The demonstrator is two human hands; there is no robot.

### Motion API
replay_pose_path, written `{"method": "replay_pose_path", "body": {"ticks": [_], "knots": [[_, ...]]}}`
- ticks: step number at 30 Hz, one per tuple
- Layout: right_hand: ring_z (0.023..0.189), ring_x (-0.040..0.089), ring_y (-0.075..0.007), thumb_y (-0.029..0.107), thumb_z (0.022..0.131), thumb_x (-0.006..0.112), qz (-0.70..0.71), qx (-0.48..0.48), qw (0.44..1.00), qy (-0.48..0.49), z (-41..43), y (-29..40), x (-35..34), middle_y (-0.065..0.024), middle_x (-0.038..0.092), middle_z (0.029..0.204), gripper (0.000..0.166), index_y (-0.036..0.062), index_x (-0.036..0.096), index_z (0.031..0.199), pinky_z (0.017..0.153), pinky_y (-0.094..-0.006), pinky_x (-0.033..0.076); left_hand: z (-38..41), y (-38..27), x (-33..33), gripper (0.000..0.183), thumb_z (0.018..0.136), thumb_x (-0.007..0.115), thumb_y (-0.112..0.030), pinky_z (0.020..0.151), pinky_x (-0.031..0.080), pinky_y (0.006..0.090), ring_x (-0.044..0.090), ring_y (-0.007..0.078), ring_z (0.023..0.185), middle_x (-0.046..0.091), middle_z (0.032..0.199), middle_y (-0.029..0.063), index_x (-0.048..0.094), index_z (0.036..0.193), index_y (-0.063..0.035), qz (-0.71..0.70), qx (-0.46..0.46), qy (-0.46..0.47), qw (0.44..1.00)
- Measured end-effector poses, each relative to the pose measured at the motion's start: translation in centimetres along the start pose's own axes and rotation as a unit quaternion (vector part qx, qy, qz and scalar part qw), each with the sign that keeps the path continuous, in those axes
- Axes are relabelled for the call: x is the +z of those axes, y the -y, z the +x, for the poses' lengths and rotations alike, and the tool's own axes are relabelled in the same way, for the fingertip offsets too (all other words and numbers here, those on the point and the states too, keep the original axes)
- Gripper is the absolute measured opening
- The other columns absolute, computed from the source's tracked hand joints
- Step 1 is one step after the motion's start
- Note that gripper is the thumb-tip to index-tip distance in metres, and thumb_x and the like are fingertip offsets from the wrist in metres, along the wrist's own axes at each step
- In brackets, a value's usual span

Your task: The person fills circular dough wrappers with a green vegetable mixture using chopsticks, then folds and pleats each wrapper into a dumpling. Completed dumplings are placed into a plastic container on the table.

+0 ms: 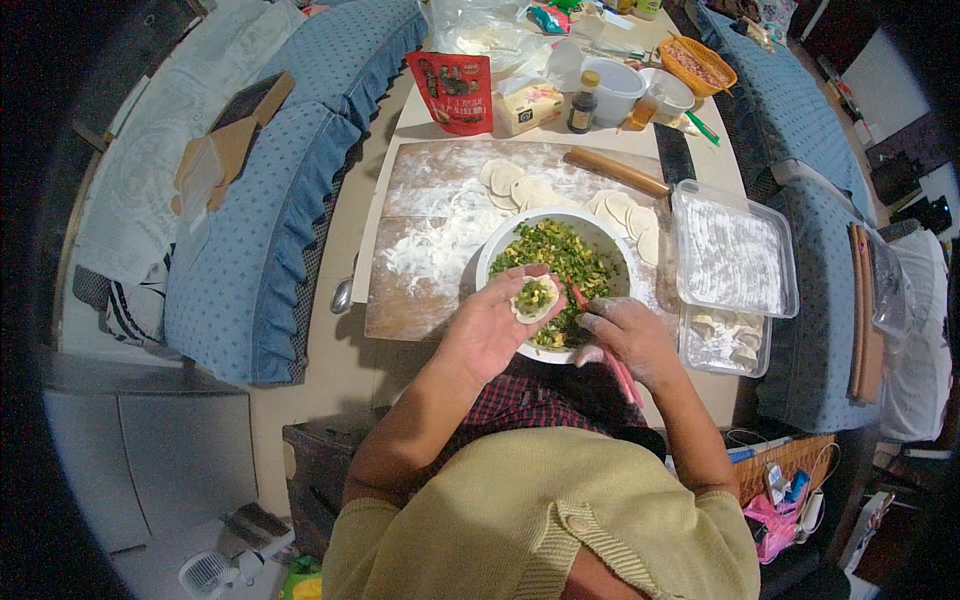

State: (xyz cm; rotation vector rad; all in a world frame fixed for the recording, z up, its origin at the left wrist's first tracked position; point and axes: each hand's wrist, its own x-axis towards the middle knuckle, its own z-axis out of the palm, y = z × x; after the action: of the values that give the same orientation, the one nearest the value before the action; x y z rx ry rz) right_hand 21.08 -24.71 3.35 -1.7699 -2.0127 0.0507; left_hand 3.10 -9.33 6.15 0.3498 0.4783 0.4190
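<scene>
In the palm of my left hand (480,337) lies a round dough wrapper (525,311) with green and yellow filling (534,298) at its middle. My right hand (630,334) grips a pair of red chopsticks (619,375), whose tips reach into a white bowl (489,238). Chopped greens with yellow bits (551,244) fill much of this bowl, which sits at the board's near edge. Beyond it, flat dough wrappers (532,187) overlap on the floured wooden board (420,315). More wrappers (637,217) lie to the right of these.
A rolling pin (619,171) rests across the board's far right. To the right, a floured plastic tray (735,247) overlaps a container of folded dumplings (727,334). At the back stand a red pouch (457,97), a dark bottle (583,105) and an orange basket (697,67). Blue-covered sofas (247,247) flank the table.
</scene>
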Motion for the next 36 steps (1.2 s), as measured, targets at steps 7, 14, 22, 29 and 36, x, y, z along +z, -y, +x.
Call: {"method": "replay_pose_path", "body": {"ticks": [7, 14, 22, 29, 36], "knots": [[0.097, 0.056, -0.0336, 0.025, 0.077, 0.067, 0.006, -0.003, 1.0, 0.012, -0.1, 0.9, -1.4, -0.0124, 0.058, 0.109, 0.039, 0.0103, 0.061, 0.112, 0.082, -0.0419, 0.044, 0.4, 0.7, 0.0, 0.038, 0.084, 0.051, 0.005, 0.107, 0.041, 0.0436, 0.053, 0.0302, 0.116, 0.053, 0.119, 0.0188, 0.045, 0.122, 0.0059, 0.044, -0.002, 0.021, 0.999], [0.098, 0.055, -0.0328, 0.009, 0.075, 0.065, 0.061, 0.023, 0.996, -0.055, 0.0, 2.1, -4.0, -0.0094, 0.059, 0.107, 0.035, 0.0127, 0.062, 0.11, 0.084, -0.0431, 0.045, 0.5, 0.9, 0.3, 0.039, 0.085, 0.051, 0.001, 0.105, 0.042, 0.0419, 0.053, 0.0294, 0.115, 0.053, 0.12, 0.0185, 0.046, 0.123, 0.004, 0.047, -0.009, 0.037, 0.998], [0.088, 0.056, -0.0303, 0.014, 0.071, 0.072, 0.094, -0.026, 0.991, -0.091, 3.7, 3.0, -2.7, -0.008, 0.058, 0.096, 0.027, 0.0125, 0.065, 0.098, 0.074, -0.0399, 0.047, 0.7, 2.1, 0.3, 0.037, 0.089, 0.051, -0.011, 0.091, 0.047, 0.0387, 0.058, 0.023, 0.106, 0.057, 0.119, 0.0123, 0.048, 0.125, -0.0026, 0.052, -0.047, 0.065, 0.995], [0.086, 0.056, -0.0308, 0.014, 0.073, 0.072, 0.085, -0.013, 0.99, -0.11, 3.7, 2.7, -1.9, -0.0086, 0.059, 0.094, 0.024, 0.01, 0.063, 0.095, 0.073, -0.0401, 0.047, 0.6, 2.9, 0.1, 0.033, 0.091, 0.051, -0.012, 0.092, 0.047, 0.0379, 0.058, 0.0221, 0.106, 0.058, 0.117, 0.0116, 0.05, 0.122, -0.0012, 0.047, -0.034, 0.086, 0.995], [0.088, 0.057, -0.0337, 0.012, 0.072, 0.073, 0.097, 0.053, 0.985, -0.133, 3.7, 3.0, -1.5, -0.0123, 0.059, 0.099, 0.029, 0.0074, 0.061, 0.098, 0.073, -0.0407, 0.048, 0.3, 3.7, 0.8, 0.032, 0.092, 0.051, -0.011, 0.096, 0.045, 0.0399, 0.057, 0.0227, 0.108, 0.059, 0.115, 0.0117, 0.051, 0.121, 0.0001, 0.079, -0.007, 0.052, 0.996]]}}
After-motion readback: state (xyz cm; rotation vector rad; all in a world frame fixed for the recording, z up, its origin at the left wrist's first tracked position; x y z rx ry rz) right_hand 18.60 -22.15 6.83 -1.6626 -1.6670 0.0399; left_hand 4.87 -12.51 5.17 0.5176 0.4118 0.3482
